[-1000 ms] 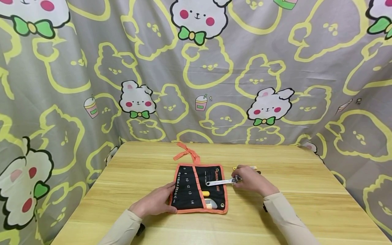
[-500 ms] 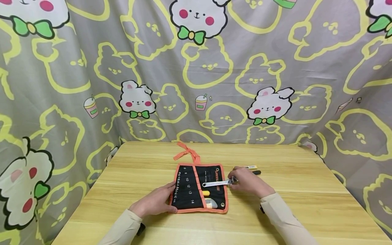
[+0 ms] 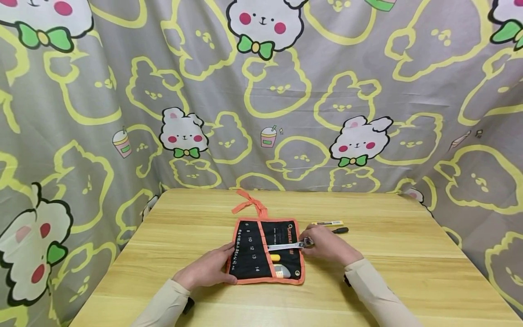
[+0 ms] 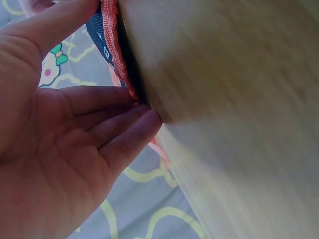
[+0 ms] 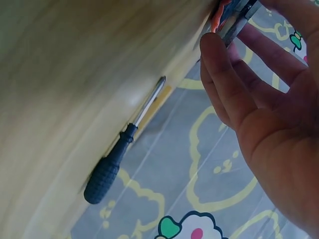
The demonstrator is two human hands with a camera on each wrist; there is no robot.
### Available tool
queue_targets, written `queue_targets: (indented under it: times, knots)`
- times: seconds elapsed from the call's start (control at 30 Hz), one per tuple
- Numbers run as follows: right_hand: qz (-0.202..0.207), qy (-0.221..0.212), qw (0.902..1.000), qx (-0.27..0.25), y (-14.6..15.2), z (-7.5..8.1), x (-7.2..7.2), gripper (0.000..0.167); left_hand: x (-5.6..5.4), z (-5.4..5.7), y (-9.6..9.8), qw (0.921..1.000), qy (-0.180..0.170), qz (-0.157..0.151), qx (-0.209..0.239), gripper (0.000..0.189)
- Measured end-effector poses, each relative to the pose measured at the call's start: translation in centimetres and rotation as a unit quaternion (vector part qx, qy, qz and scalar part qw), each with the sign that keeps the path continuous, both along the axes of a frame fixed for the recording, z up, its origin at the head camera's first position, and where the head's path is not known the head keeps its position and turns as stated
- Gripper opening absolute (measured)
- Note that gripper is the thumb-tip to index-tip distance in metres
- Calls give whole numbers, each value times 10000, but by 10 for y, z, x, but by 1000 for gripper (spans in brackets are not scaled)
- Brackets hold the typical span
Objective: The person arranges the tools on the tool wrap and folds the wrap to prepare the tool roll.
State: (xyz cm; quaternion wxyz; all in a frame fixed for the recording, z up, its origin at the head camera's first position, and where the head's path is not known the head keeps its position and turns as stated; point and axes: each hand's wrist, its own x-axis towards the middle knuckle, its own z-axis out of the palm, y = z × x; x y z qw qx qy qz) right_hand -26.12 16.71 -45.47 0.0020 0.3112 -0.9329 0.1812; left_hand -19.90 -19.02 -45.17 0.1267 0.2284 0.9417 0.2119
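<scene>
A black tool roll (image 3: pixel 249 254) with orange trim and numbered pockets lies unrolled on the table. My left hand (image 3: pixel 206 268) rests at its left edge, thumb over the lower corner; in the left wrist view the fairly straight fingers (image 4: pixel 124 137) touch the orange trim. My right hand (image 3: pixel 327 245) pinches an adjustable wrench (image 3: pixel 286 246) near its head, over the roll's right edge. The wrench's handle end meets the orange pocket trim beside the 12 and 13. Below it, a yellow piece (image 3: pixel 275 258) and a grey rounded piece with a label (image 3: pixel 282 271) stick out of pockets.
On the wooden table (image 3: pixel 196 213), a screwdriver with a black handle (image 5: pixel 107 172) lies behind the right hand, beside a flat yellow item with a white label (image 3: pixel 328 223). Orange ties (image 3: pixel 251 204) trail from the roll's far edge. A patterned curtain (image 3: pixel 261 91) surrounds the table.
My right hand has moved left with the wrench, bringing its handle end to the pocket trim. More of the screwdriver and yellow item shows. The left hand has stayed in place.
</scene>
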Motion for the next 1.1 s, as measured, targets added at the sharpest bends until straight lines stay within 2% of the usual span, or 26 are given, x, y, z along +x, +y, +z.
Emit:
queue_targets:
  times: [0.33,0.63,0.9,1.1]
  knots:
    - [-111,-327,9994,-73,-9,-7,-1,31,0,-1,-1,10000,-9,62,-19,93]
    - [272,-396,9986,-203,-14,-7,2,31,0,0,0,10000,5,12,-29,92]
    - [374,-830,9949,-427,1,1,1,29,0,3,2,9999,-46,14,-89,92]
    - [641,-778,9938,-472,9,1,-6,20,0,2,2,10000,-36,12,-74,92]
